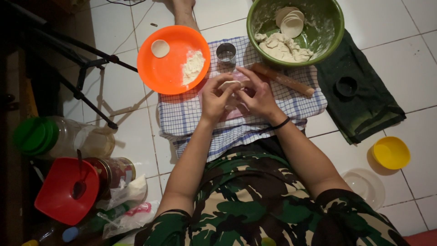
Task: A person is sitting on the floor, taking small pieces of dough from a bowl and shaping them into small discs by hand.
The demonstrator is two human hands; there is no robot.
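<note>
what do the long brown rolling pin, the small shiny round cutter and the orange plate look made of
Long brown rolling pin: likely wood, matte and flour-dusted. Small shiny round cutter: probably metal, going by its reflective rim. Orange plate: seemingly plastic, with a smooth, even-coloured surface.

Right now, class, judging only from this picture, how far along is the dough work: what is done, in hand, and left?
Done: several cut dough rounds sit stacked in the green bowl, and one round lies on the orange plate beside a flour heap. In hand: the left hand and right hand pinch one dough piece together. Left: a lump of dough remains in the bowl.
</note>
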